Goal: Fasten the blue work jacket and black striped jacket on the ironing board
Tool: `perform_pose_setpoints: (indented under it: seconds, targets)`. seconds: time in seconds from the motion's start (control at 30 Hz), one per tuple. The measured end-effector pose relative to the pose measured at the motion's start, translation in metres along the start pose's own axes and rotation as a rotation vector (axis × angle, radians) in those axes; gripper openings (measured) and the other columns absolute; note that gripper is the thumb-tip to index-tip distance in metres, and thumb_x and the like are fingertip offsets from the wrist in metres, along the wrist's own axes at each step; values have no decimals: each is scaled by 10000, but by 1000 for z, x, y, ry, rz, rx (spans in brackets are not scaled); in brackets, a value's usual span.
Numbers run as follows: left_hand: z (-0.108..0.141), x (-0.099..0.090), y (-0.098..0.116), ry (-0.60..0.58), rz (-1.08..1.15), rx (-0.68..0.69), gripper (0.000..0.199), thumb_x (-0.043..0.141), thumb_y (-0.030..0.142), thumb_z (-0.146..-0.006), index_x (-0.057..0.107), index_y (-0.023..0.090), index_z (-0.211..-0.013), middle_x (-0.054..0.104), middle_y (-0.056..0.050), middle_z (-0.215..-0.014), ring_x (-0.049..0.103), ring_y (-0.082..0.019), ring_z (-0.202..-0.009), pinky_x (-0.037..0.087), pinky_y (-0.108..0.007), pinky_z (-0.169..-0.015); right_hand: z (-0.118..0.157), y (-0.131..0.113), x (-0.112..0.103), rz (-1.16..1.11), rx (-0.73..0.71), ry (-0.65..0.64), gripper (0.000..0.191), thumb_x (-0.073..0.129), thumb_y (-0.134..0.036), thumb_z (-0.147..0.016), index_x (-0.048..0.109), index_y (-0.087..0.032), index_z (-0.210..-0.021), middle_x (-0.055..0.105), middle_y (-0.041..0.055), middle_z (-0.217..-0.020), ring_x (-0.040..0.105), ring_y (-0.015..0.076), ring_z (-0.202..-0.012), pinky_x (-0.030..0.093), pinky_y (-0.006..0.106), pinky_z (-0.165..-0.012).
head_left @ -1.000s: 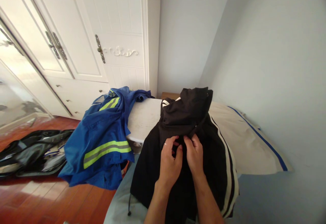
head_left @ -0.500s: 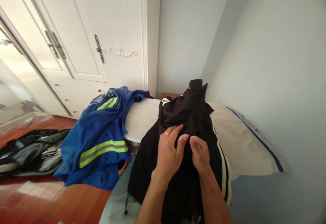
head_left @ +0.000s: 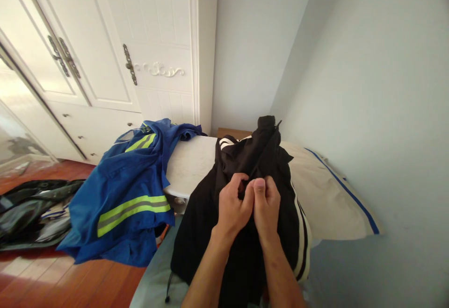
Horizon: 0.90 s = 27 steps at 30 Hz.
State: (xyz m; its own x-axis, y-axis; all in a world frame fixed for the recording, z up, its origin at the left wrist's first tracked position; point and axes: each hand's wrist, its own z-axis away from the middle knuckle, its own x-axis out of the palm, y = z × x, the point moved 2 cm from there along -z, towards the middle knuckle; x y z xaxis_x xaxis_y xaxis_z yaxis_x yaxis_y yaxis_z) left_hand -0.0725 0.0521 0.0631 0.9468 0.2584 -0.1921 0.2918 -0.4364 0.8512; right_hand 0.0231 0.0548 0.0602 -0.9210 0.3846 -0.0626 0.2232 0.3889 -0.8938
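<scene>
A black jacket (head_left: pixel 203 224) with white stripes along its sleeves lies spread in front of me, its collar end pointing away. My left hand (head_left: pixel 235 200) pinches the jacket's front near the middle, fingers curled in. Right against it, my right hand (head_left: pixel 267 205) is closed with its thumb on top, gripping the same dark cloth. The thumbs and fingertips of both hands meet. Whether a zipper lies between them is hidden by the fingers. A cord with a toggle (head_left: pixel 167 298) hangs from the jacket's lower left edge.
A blue garment (head_left: pixel 122 196) with yellow-and-grey reflective bands drapes over the left of a white surface (head_left: pixel 192 161). Beige cloth (head_left: pixel 326 196) with a blue stripe lies on the right by the wall. An open dark bag (head_left: pixel 24 219) sits on the wooden floor. A white wardrobe (head_left: pixel 157 32) stands behind.
My right hand has moved left to meet my left hand, and both have closed on the jacket front. The collar has sunk a little, and the view has shifted slightly right.
</scene>
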Motion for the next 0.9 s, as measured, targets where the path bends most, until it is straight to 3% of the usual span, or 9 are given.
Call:
perform_pose_setpoints:
  seconds: [0.07, 0.13, 0.3, 0.47, 0.63, 0.8, 0.9]
  targets:
    - [-2, -3, 0, -59, 3, -27, 234, 482, 397, -945, 592, 192, -972, 549, 21, -673, 490, -107, -612, 343, -236, -602, -5, -2, 2, 20, 32, -110, 591, 484, -663, -871, 459, -102, -686, 454, 12, -651, 407, 61, -621, 346, 164, -564]
    - [-3, -4, -1, -79, 41, -35, 260, 448, 396, -962, 604, 190, -928, 566, 14, -699, 497, -101, -628, 343, -231, -608, -7, -2, 4, -21, 72, -137, 602, 508, -661, -860, 449, -98, -657, 440, 9, -632, 388, 52, -609, 326, 160, -547]
    - [0, 5, -11, 70, 416, -184, 349, 510, 444, -928, 575, 157, -740, 447, 26, -641, 396, -82, -604, 322, -207, -561, -6, 11, 16, -361, 303, -17, 641, 670, -683, -709, 404, -105, -625, 435, -5, -607, 389, 39, -577, 344, 159, -536]
    - [1, 17, -22, 203, 854, -411, 379, 659, 463, -818, 502, 148, -677, 387, 44, -621, 357, -64, -575, 314, -187, -532, -5, 22, 27, -635, 526, -10, 513, 738, -562, -688, 616, -81, -820, 623, 61, -786, 602, 121, -736, 509, 223, -703]
    - [0, 19, -23, 261, 1030, -531, 391, 753, 415, -724, 477, 149, -646, 416, 49, -602, 407, -62, -560, 343, -179, -532, -7, 28, 33, -883, 724, -81, 434, 756, -469, -673, 683, -96, -884, 670, 93, -873, 650, 201, -958, 554, 304, -868]
    - [2, 19, -25, 262, 1085, -564, 375, 786, 396, -671, 510, 143, -654, 469, 43, -612, 441, -67, -567, 382, -185, -560, -4, 27, 33, -984, 724, -175, 387, 718, -477, -694, 704, -118, -839, 669, 85, -822, 630, 223, -1069, 540, 334, -953]
    - [-1, 15, -28, 191, 1025, -564, 346, 766, 379, -679, 513, 144, -655, 454, 44, -611, 415, -61, -565, 357, -177, -552, -3, 29, 31, -975, 693, -176, 390, 711, -486, -699, 704, -128, -854, 670, 77, -829, 632, 219, -1061, 536, 330, -953]
